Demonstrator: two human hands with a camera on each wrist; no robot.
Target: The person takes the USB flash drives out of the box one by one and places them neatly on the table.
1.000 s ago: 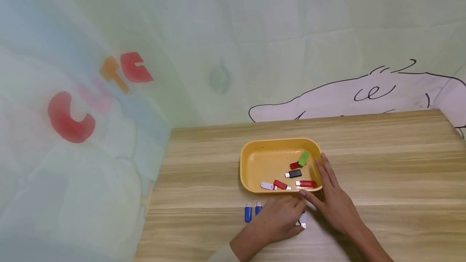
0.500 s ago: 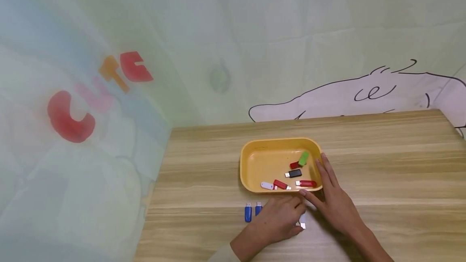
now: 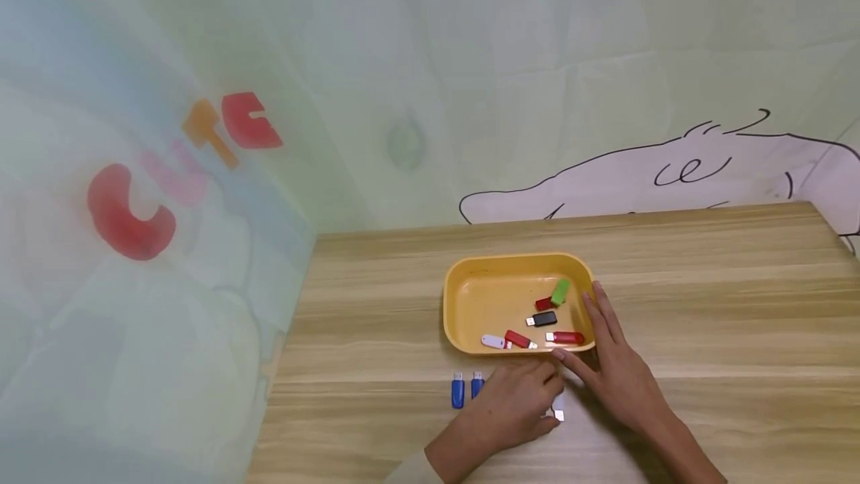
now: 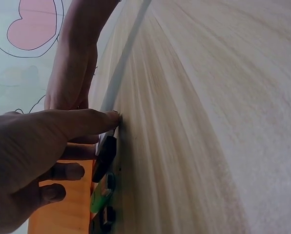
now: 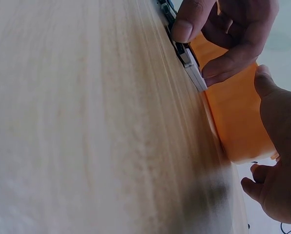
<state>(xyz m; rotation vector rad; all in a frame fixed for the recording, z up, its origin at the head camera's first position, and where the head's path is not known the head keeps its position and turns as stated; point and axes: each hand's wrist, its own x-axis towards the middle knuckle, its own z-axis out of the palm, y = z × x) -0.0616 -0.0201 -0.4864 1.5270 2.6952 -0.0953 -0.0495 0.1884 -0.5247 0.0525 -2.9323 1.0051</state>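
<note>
In the head view, my left hand (image 3: 513,405) is in front of a yellow tray (image 3: 497,257), thumb and forefinger pinching a pale USB stick (image 3: 559,403) on the table. The stick's metal plug points toward me. From the right wrist, its white end (image 5: 195,74) shows between the left hand's thumb and fingers. Beyond the left thumb, the left wrist view shows a black stick (image 4: 105,157) and a green one (image 4: 101,196). My right hand (image 3: 625,376) rests straight fingers against the tray's right wall, thumb at its front rim.
Two blue USB sticks (image 3: 457,391) lie side by side left of the left hand, one partly covered by it. Inside the tray are several more: a green one (image 3: 561,292), a black one (image 3: 543,319), a white one (image 3: 493,341) and red ones (image 3: 567,337).
</note>
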